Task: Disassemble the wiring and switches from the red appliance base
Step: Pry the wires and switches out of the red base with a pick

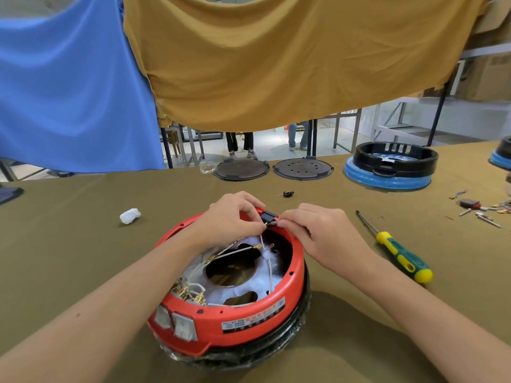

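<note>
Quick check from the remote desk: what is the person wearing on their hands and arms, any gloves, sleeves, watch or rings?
Nothing shows: the left hand and right hand are bare, with no gloves, rings or watch. Both forearms are bare to the frame's edge, no sleeve visible.

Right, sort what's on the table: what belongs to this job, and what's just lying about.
In the job:
red base
black connector, pinched by left hand and right hand
white wires
two switches
screwdriver, close by

Lying about:
white wad
two dark round plates
blue and black base
small black part
loose bits
</note>
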The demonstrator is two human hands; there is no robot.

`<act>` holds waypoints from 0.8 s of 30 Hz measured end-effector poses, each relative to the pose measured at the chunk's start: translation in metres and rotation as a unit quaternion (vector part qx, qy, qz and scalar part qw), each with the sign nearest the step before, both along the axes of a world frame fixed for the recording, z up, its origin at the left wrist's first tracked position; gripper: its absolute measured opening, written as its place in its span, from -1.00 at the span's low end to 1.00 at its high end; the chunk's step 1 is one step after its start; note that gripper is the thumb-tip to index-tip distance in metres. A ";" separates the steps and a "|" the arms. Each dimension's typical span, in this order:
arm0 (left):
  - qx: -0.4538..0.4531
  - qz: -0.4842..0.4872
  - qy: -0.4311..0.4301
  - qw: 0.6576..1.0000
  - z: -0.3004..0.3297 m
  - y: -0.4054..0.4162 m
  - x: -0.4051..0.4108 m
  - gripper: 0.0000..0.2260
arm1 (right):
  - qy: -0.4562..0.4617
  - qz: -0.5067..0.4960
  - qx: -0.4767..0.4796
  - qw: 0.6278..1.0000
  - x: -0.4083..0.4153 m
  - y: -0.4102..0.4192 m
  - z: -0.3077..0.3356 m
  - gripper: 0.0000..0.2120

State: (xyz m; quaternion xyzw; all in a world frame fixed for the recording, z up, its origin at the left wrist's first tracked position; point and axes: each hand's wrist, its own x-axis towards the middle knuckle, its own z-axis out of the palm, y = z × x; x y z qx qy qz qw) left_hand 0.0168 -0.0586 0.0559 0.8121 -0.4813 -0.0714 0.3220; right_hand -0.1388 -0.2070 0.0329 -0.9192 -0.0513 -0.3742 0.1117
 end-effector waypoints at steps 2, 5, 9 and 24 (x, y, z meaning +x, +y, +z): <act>0.000 -0.002 0.000 1.000 0.000 0.000 0.000 -0.81 | -0.013 0.000 -0.013 1.000 -0.001 0.001 0.001 -0.85; -0.001 -0.004 0.005 1.000 0.000 0.000 0.000 -0.85 | -0.018 0.001 -0.016 1.000 0.000 0.002 0.000 -0.86; -0.005 -0.005 0.007 1.000 0.000 0.000 -0.001 -0.86 | -0.008 -0.008 0.031 0.999 0.004 0.000 -0.003 -0.87; 0.000 0.005 0.019 1.000 0.001 0.000 -0.001 -0.81 | 0.019 -0.003 0.121 0.992 0.008 -0.009 -0.007 -0.84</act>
